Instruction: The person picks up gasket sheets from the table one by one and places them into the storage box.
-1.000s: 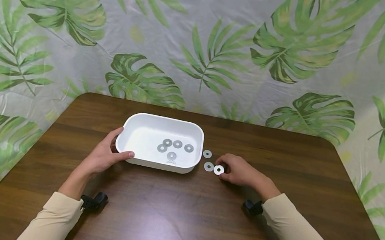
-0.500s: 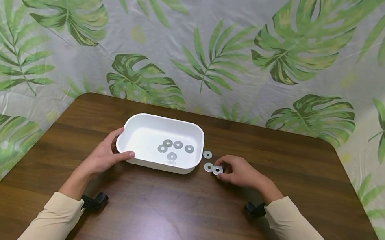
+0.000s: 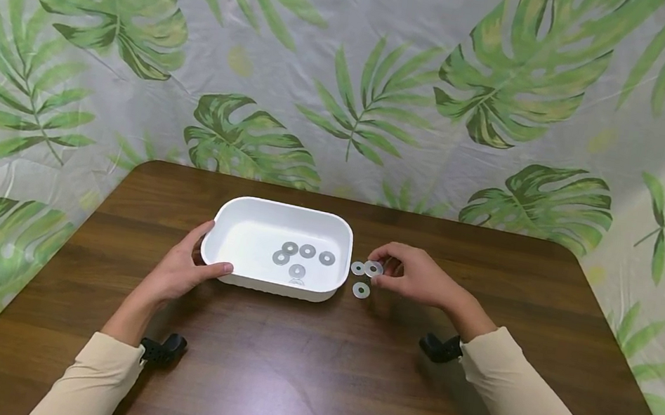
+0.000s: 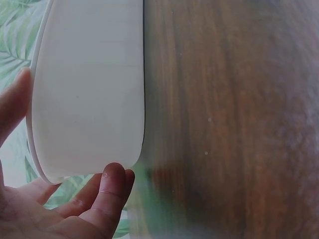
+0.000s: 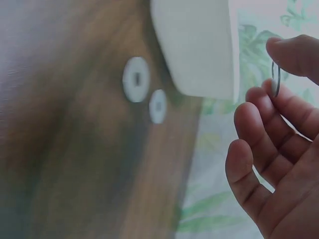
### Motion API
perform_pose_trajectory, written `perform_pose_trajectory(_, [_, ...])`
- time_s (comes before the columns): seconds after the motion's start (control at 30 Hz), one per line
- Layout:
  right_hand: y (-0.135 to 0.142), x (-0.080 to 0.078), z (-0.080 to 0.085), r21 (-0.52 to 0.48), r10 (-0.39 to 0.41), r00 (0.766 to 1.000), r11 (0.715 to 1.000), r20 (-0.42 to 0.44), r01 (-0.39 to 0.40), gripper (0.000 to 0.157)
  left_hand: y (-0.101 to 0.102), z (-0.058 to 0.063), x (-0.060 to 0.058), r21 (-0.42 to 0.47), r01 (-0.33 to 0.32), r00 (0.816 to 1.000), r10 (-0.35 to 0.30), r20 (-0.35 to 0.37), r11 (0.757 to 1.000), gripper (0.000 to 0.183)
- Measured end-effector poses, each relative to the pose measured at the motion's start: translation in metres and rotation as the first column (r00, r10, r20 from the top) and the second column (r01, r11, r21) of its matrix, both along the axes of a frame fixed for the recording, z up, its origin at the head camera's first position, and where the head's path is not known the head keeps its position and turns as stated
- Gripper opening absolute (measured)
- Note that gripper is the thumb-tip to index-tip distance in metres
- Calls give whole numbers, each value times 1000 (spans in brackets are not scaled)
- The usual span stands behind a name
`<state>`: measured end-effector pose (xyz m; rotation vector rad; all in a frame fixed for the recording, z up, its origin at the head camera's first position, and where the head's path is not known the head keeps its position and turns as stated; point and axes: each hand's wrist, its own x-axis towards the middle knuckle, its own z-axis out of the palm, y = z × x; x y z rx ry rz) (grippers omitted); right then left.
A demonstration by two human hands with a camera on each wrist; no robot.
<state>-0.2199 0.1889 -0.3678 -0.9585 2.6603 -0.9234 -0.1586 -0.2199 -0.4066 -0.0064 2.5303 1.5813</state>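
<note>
A flat metal washer is pinched between the thumb and fingertips of my right hand, raised off the table; it appears edge-on in the right wrist view. Two more washers lie on the table, a nearer one and a farther one, beside the white plastic tub. My left hand grips the tub's left end, its thumb on the near side and its fingers against the end wall. Inside the tub several washers lie flat, toward the right half.
The brown wooden table has rounded far corners. Behind it hangs a leaf-patterned cloth. Black bands with small devices sit on both wrists.
My right hand has lifted one washer from the table beside the others and moved it slightly up and away. The left hand and tub stay in place.
</note>
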Motion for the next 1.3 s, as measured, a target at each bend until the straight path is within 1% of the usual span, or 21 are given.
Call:
perform_pose_trajectory(0.1, [-6,-5,9,-3,9,999,1000,-36,-9,31,0,0,0,6,-1,1000,1,1,1000,98])
perform_pose_trajectory(0.2, [-11,-11,16,5,11,999,1000,-51,-11,31,1,0,1,8,-1,1000,1,0,1000,97])
perform_pose_trajectory(0.33, [-20,-17,21,27,17,999,1000,-44,-16,31,1,0,1,10,-1,1000,1,-3,1000,97])
perform_pose_trajectory(0.47, [-31,-19,24,40,50,998,998,-40,-49,31,0,-1,0,14,-2,1000,3,-9,1000,97])
perform_pose_trajectory(0.7, [-51,-23,24,54,77,997,996,-9,-76,31,-1,-3,-1,34,-1,1000,2,-18,999,97])
perform_pose_trajectory(0.93, [-66,-26,20,24,93,996,995,3,-93,31,-1,-4,0,35,-1,1000,2,-26,999,97])
perform_pose_trajectory(1.1, [-71,-28,17,22,92,995,995,27,-92,34,-1,-4,0,34,0,999,1,-33,999,95])
perform_pose_trajectory(1.3, [-71,-28,18,23,86,996,996,14,-87,33,-1,-5,-1,44,2,999,0,-44,999,94])
